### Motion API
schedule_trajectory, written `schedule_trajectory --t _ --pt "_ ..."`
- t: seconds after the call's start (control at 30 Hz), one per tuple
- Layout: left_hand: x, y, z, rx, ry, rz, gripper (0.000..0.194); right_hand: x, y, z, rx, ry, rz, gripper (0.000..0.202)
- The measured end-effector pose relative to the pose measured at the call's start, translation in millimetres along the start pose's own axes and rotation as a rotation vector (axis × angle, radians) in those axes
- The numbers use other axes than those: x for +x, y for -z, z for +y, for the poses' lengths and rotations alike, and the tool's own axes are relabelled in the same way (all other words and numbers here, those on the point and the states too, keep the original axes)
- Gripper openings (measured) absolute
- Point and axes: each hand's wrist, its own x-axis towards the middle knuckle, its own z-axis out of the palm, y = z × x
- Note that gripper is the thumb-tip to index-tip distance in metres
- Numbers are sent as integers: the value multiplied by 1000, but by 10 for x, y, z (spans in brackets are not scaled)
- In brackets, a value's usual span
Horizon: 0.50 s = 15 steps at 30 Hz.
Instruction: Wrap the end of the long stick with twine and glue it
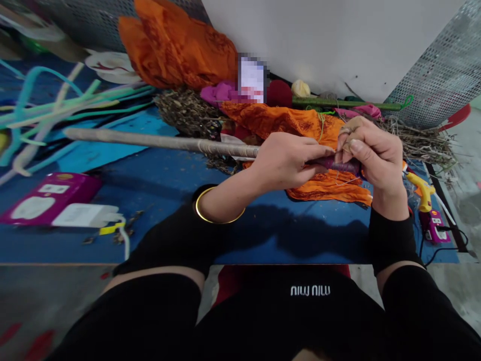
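Left hand grips the pole, right hand pinches something unclear at the pole's purple wrapping, and if the left slackens, the pole could twist, working that wrapping loose!

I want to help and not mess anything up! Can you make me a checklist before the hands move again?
1. Left hand on the long stick: ok.
2. Right hand at the purple part: ok.
3. Thread pinched in the right fingertips: cannot tell.
4. No cloth under the purple part: not ok, orange cloth lies there.
5. Yellow gun-shaped tool switched off: cannot tell.
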Motion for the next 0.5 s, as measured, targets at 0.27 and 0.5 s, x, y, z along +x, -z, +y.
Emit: schedule_trajectory --t 0.27,0.5 --pt "1 109 -28 187 123 30 28 6 546 -104 -472 211 31 30" --pt "-6 149 -107 297 165 139 29 -171 1009 -120 -798 -75 -19 30"
